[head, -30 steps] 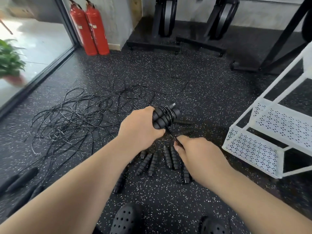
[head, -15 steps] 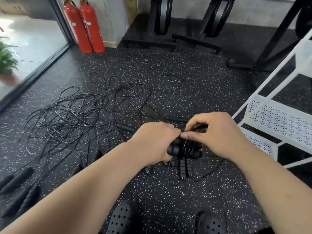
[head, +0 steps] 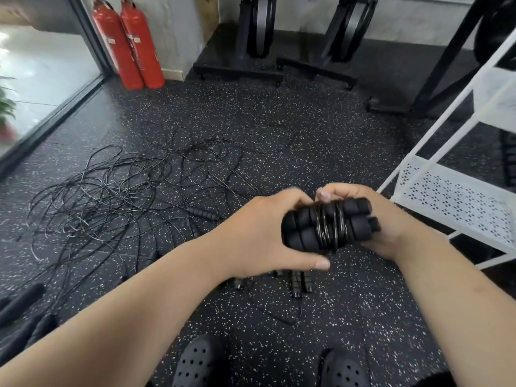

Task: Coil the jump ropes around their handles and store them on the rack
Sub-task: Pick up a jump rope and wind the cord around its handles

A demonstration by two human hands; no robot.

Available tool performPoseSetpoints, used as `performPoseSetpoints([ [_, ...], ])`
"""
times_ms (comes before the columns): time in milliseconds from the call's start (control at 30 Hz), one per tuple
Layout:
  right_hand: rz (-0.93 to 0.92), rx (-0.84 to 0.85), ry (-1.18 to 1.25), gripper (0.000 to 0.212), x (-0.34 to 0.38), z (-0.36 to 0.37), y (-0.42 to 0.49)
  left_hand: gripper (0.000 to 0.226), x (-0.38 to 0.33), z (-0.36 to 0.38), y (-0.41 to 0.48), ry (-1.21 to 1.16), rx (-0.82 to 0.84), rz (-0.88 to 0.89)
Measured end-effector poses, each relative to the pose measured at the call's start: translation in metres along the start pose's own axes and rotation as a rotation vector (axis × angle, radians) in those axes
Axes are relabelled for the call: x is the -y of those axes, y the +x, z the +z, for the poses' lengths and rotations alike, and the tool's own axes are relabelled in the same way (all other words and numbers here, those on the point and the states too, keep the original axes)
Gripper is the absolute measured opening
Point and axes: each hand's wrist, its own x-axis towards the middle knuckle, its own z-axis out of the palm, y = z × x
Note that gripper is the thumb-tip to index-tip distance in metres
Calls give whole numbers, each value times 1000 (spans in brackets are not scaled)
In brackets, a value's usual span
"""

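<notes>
Black speckled rubber floor (head: pixel 279 129) fills most of the view. A white metal rack (head: pixel 458 202) with perforated shelves stands at the right, and its lowest shelf is just beside the right hand. A wide tangle of loose jump ropes (head: pixel 111 196) sprawls over the floor to the left, well apart from the rack. Two red fire extinguishers (head: pixel 128 43) stand by the far wall.

The coiled jump rope (head: pixel 326 227), two black foam handles side by side with thin cord wound round their middle, is held in the air between both hands, level with the lowest shelf and not on it. The left hand (head: pixel 259 233) is curled round its left end, thumb underneath. The right hand (head: pixel 391 227) grips the right end from behind, with one fingertip pressed on the top of the coil. More handles (head: pixel 298 280) lie on the floor directly below.
</notes>
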Motion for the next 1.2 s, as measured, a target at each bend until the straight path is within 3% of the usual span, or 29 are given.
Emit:
performPoseSetpoints([
  [200,-13,-338,-163,24,-26,27,19,67,12,-3,7,-233,-145,-175],
  [267,-24,-368,-237,37,-26,37,19,67,19,-5,10,-267,-168,-221],
  [333,-43,-340,-462,44,-26,43,18,67,26,-8,12,-266,-224,-269],
  [533,-57,-212,-971,26,-29,56,9,70,52,-20,17,-81,-406,-402],
  [700,-253,-369,-1358,29,-17,66,-7,67,68,-24,18,233,-377,-470],
  [900,-452,-416,-1341,29,-4,53,-11,57,62,-12,20,515,-185,-292],
  [1033,-429,-387,-1227,28,-1,38,-8,53,53,-5,19,555,-35,-117],
  [1200,-305,-288,-985,11,2,24,-5,48,37,9,18,597,114,18],
])
